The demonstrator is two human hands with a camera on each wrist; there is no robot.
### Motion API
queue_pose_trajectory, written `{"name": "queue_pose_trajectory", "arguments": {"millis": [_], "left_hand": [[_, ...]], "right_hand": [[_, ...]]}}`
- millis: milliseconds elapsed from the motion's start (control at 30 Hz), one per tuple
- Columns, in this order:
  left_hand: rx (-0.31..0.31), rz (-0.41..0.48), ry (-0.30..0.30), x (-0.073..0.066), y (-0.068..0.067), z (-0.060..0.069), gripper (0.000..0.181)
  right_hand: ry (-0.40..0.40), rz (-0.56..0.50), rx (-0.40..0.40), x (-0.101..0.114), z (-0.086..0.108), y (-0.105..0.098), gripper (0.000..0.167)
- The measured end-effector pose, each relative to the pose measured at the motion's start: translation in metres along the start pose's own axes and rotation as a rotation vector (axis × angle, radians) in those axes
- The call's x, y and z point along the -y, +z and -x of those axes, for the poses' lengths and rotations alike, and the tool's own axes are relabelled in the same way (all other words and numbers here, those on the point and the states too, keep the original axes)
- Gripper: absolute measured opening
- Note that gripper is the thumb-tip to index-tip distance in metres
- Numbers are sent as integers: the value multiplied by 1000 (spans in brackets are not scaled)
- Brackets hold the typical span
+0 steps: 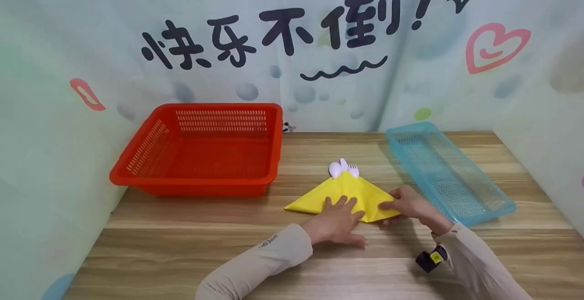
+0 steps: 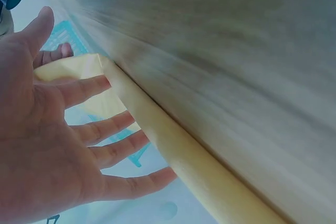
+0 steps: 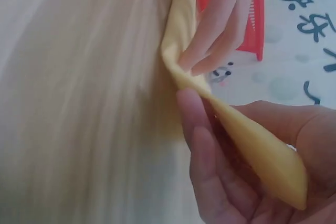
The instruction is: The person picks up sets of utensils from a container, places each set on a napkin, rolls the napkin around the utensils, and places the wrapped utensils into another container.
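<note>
A yellow napkin lies folded into a wide triangle on the table. Out of its top point stick the heads of a light purple spoon, knife and fork; their lower parts are hidden in the cloth. My left hand rests spread on the napkin's front part, fingers straight, as the left wrist view also shows. At the napkin's right corner, my right hand pinches the cloth between thumb and fingers. In the right wrist view that corner is lifted off the table.
A red plastic basket stands at the back left, against the printed curtain. To the right lies a shallow blue basket, close to my right hand. A black wrist strap with a yellow label hangs by the right sleeve.
</note>
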State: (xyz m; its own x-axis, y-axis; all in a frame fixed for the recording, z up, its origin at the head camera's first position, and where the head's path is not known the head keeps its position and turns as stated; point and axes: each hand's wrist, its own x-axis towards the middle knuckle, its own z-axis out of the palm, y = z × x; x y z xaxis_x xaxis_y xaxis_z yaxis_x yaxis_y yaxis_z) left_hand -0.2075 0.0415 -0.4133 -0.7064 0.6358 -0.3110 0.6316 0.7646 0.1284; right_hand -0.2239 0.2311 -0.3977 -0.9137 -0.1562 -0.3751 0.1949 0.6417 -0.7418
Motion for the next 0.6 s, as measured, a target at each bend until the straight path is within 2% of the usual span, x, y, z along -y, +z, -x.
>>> {"name": "queue_pose_trajectory", "arguments": {"millis": [333,467,600], "left_hand": [[-18,47,34,2,-2,1,77],[-19,68,38,5,-3,1,76],[-45,152,42,10,-6,0,66]], "right_hand": [[-109,22,-48,24,0,11,27],[-132,20,-65,27,-2,14,26],[-112,53,-91,32,-4,19,33]]}}
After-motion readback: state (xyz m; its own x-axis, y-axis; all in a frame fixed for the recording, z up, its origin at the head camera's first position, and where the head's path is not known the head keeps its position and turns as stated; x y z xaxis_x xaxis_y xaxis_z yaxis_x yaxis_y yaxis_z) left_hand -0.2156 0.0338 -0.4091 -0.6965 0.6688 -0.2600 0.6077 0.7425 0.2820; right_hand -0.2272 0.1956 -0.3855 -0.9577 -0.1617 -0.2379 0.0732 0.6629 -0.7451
